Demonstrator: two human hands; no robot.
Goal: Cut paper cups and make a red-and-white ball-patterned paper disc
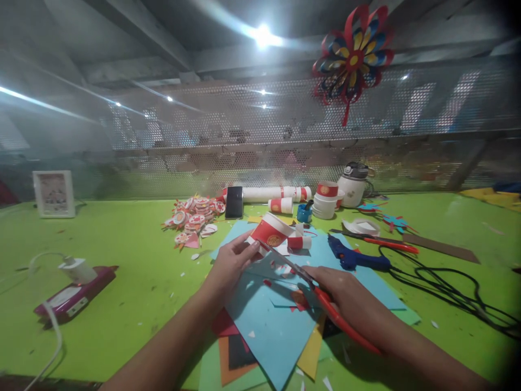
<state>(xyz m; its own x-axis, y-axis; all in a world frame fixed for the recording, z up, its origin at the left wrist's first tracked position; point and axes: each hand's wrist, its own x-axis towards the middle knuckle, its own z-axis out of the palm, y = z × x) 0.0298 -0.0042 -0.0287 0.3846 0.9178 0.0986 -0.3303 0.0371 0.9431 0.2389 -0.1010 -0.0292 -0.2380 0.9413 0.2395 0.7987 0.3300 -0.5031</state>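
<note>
My left hand [231, 264] is closed on a red and white paper cup [270, 231], tilted on its side above sheets of blue paper [273, 320]. My right hand [345, 296] grips red-handled scissors [325, 304]. Their blades [280, 259] reach up to the cup's lower rim. Small red and white paper scraps lie on the blue paper under the blades.
On the green table [134, 271]: a blue glue gun [353, 259] with black cable, another pair of red scissors [386, 243], stacked cups [325, 201], a pile of round cutouts [195, 214], a black phone [234, 202], a charging purple device [75, 293], coloured paper sheets near me.
</note>
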